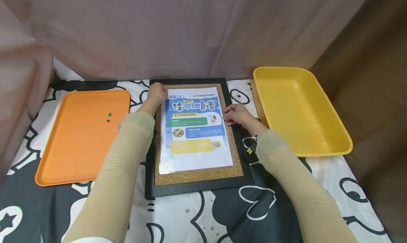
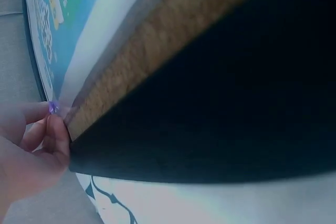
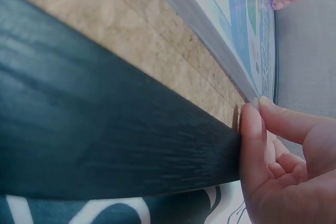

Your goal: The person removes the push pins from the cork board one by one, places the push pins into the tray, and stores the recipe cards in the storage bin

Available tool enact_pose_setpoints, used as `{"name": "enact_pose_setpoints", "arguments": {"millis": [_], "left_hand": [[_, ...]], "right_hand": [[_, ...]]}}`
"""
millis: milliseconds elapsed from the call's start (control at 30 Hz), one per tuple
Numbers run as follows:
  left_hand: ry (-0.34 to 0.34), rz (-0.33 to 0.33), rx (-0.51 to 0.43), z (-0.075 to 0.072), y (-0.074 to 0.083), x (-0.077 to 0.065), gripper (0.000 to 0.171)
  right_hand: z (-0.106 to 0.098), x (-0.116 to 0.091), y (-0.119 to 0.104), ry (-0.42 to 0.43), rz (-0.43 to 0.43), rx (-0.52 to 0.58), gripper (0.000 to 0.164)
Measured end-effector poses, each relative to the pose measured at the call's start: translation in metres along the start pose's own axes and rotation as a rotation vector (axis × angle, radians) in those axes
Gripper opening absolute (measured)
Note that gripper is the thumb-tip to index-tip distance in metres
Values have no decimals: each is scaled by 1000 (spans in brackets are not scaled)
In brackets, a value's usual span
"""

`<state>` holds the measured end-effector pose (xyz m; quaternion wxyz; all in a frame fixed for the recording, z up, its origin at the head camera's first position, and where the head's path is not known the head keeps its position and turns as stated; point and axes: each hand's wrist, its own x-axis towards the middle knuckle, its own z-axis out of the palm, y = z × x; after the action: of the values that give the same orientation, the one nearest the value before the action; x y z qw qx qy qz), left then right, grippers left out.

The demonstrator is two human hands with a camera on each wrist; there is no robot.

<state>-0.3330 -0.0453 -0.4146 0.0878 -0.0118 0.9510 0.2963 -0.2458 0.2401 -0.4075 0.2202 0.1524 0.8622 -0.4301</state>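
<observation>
One paper sheet [image 1: 197, 162] lies between the right hand [image 1: 238, 115] and the left hand [image 1: 157, 93] on a cork board [image 1: 197, 176], its long side running from near to far. The right hand, nearer to its middle, pinches the right edge; if it holds anything else, that is hard to tell. Farther up, the left hand pinches a small purple thing [image 2: 53, 107] at the top left corner. Left of the board, an orange tray [image 1: 76, 140] holds a green bit [image 1: 109, 114] and a purple bit [image 1: 108, 121]. A yellow tub [image 1: 295, 115] sits on the right.
</observation>
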Motion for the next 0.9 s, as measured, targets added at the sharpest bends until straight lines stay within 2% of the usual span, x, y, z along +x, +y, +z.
{"name": "enact_pose_setpoints", "arguments": {"millis": [100,267,600,900], "left_hand": [[30,-6,-22,1,2,-3,26],[22,-15,-42,0,3,-7,22],[-60,-38,-173,-6,-2,-20,18],[-71,4,-220,-19,-9,-33,24]], "right_hand": [[-1,-1,-1,-2,-12,4,34],[-1,-1,0,-1,-16,9,34],[1,0,0,-1,-18,11,34],[1,-1,1,-4,-15,11,35]]}}
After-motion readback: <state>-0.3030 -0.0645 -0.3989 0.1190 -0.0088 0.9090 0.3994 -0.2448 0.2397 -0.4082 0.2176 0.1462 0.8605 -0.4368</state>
